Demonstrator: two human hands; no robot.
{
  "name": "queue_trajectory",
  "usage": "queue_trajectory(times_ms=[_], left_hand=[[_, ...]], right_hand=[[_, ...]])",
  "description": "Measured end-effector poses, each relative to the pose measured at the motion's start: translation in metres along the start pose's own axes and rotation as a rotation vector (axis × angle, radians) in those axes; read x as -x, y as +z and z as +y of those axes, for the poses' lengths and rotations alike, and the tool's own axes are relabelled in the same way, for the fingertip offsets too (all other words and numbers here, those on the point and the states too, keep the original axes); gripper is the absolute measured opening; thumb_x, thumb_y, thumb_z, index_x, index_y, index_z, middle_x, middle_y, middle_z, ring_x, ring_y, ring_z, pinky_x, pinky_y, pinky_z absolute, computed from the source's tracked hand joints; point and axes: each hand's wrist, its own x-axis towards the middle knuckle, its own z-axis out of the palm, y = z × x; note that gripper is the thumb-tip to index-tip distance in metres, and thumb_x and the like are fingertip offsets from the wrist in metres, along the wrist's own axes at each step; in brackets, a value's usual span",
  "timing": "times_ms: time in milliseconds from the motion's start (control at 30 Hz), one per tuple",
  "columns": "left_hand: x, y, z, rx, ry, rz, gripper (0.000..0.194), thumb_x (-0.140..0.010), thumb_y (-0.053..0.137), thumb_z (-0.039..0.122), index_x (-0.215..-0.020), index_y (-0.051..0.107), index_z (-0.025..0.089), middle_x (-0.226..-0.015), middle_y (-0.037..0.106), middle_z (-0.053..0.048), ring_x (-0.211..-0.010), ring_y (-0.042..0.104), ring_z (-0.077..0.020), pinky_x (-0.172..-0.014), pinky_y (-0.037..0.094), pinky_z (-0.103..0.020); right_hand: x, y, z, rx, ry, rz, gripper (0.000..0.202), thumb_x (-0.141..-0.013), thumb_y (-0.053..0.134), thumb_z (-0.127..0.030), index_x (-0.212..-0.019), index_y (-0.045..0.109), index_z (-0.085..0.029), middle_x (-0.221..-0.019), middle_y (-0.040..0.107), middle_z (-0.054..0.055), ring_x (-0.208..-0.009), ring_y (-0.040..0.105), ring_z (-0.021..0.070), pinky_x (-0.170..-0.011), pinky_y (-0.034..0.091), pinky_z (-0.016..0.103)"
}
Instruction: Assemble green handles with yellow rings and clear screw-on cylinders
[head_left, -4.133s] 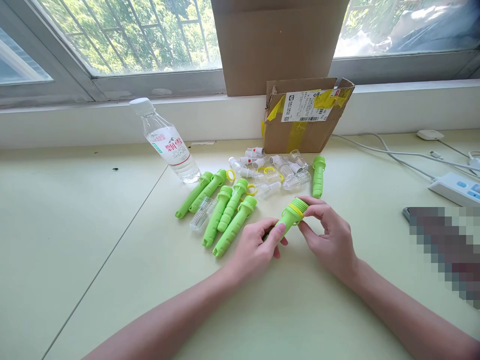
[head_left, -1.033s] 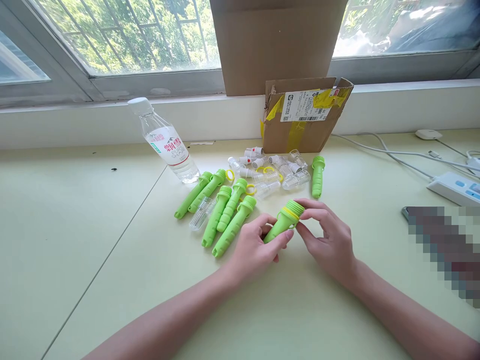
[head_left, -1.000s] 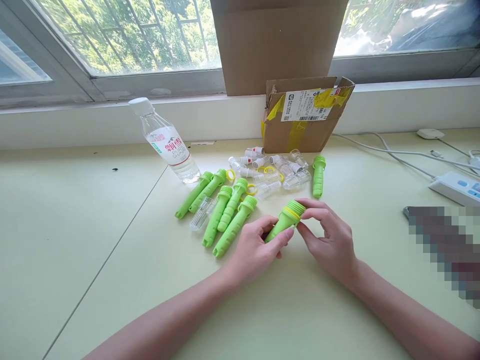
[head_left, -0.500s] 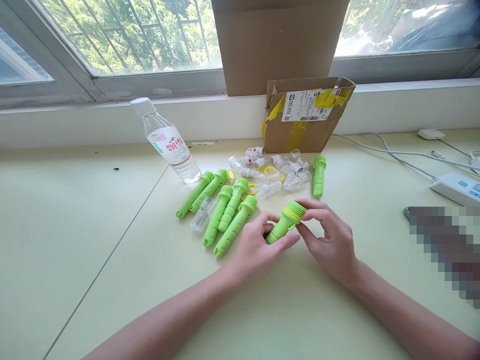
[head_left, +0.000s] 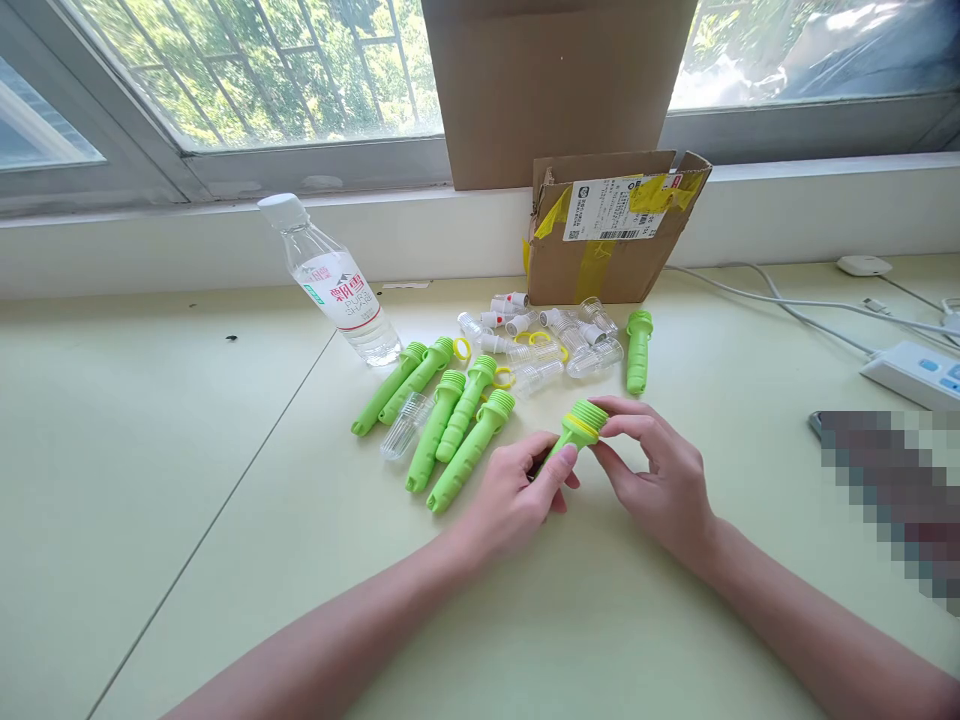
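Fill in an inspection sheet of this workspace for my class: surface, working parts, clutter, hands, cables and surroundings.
Surface: pale table, crossed by a dark seam.
Working parts: one green handle with a yellow ring around its neck, held up; six other green handles, loose yellow rings, clear ribbed covers and small white pieces lie about.
Clutter: capped water bottle standing at left; pixelated object at right, not identifiable.
Hands: left hand grips the handle's lower part; right hand holds its ringed end.
Cables: white cables at right rear, near a power strip.
Surroundings: taped cardboard box at the back, window behind.
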Motion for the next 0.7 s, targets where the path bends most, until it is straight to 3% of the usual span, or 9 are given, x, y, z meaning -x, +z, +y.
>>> queue_trajectory(times_ms=[267, 367, 467, 700], left_hand=[[0.0001, -0.0007, -0.0034, -0.014, 0.013, -0.039, 0.043, -0.097, 0.036, 0.052, -0.083, 0.056, 0.017, -0.068, 0.059, 0.0, -0.051, 0.052, -0.0102, -0.05, 0.04, -0.025], [0.0002, 0.0008, -0.0014, 0.002, -0.011, 0.005, 0.031, -0.091, 0.052, 0.051, -0.093, 0.05, 0.02, -0.062, 0.054, 0.005, -0.045, 0.048, -0.0088, -0.045, 0.036, -0.022], [0.0005, 0.0033, 0.0003, 0.039, -0.042, 0.046, 0.034, -0.084, 0.064, 0.048, -0.094, 0.043, 0.023, -0.059, 0.053, 0.008, -0.042, 0.048, -0.008, -0.042, 0.036, -0.02], [0.0003, 0.0043, -0.0024, 0.09, -0.065, 0.059, 0.031, -0.087, 0.061, 0.047, -0.084, 0.045, 0.02, -0.073, 0.064, 0.0, -0.052, 0.061, -0.0111, -0.044, 0.042, -0.02]], right_hand=[[-0.0012, 0.0006, -0.0002, -0.005, 0.003, -0.003, 0.025, -0.082, 0.061, -0.003, -0.095, 0.056, -0.025, -0.111, 0.068, 0.008, -0.098, 0.068, 0.0217, -0.081, 0.057, 0.038], [-0.0007, 0.0008, -0.0009, -0.012, -0.006, 0.001, 0.026, -0.082, 0.062, -0.003, -0.095, 0.056, -0.025, -0.111, 0.068, 0.008, -0.099, 0.068, 0.0219, -0.082, 0.057, 0.038], [-0.0002, 0.0011, -0.0008, -0.016, -0.023, 0.004, 0.028, -0.081, 0.062, -0.002, -0.097, 0.056, -0.024, -0.111, 0.067, 0.008, -0.099, 0.068, 0.0217, -0.083, 0.057, 0.038], [0.0003, 0.001, -0.0001, 0.013, -0.024, -0.02, 0.029, -0.082, 0.061, -0.003, -0.101, 0.057, -0.025, -0.113, 0.067, 0.008, -0.1, 0.068, 0.0225, -0.083, 0.057, 0.038]])
